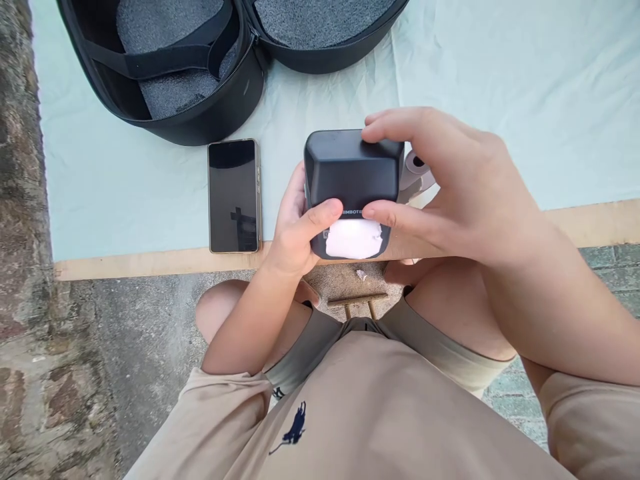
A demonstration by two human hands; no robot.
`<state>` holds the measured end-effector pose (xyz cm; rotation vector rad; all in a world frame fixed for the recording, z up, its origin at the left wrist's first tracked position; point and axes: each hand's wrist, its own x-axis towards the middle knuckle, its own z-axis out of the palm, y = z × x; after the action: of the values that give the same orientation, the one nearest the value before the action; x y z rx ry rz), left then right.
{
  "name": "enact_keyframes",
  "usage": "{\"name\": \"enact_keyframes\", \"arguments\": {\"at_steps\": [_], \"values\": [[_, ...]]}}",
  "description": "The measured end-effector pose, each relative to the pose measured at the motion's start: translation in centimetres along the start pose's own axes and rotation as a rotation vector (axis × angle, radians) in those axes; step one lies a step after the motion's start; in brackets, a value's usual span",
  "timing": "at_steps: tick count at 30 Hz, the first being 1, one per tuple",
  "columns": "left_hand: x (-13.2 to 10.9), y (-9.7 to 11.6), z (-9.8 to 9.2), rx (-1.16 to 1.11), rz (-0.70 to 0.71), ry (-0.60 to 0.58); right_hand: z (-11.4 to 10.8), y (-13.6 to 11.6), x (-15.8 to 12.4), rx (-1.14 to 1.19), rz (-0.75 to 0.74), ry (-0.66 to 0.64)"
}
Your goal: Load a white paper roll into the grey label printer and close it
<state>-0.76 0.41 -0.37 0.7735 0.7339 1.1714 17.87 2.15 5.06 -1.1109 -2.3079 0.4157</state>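
Observation:
A black label printer (pixel 353 177) with light lettering, partly covered by a thumb, is held up at the table's front edge. On its lower front is a ragged white patch (pixel 354 239). My left hand (pixel 295 230) grips the printer's left side, thumb resting on the front. My right hand (pixel 450 180) spans the right part of the top piece, with the thumb at its lower edge and the fingers at its upper edge. Just behind the right hand, a white paper roll (pixel 414 165) shows in part; the rest is hidden.
A smartphone (pixel 233 197) with a dark screen lies left of the printer. Farther back, an unzipped black case (pixel 220 107) with grey foam and a strap stands on the pale cloth (pixel 500 80). A stone wall (pixel 25 267) borders the left.

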Motion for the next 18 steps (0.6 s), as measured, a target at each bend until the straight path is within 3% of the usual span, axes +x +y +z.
{"name": "enact_keyframes", "arguments": {"at_steps": [11, 18], "values": [[0.12, -0.27, -0.05, 0.074, -0.001, 0.003, 0.37, 0.65, -0.24, -0.005, 0.018, -0.023], [0.68, -0.6, -0.41, 0.061, -0.075, 0.103, 0.3, 0.56, -0.42, -0.054, -0.041, 0.085]]}}
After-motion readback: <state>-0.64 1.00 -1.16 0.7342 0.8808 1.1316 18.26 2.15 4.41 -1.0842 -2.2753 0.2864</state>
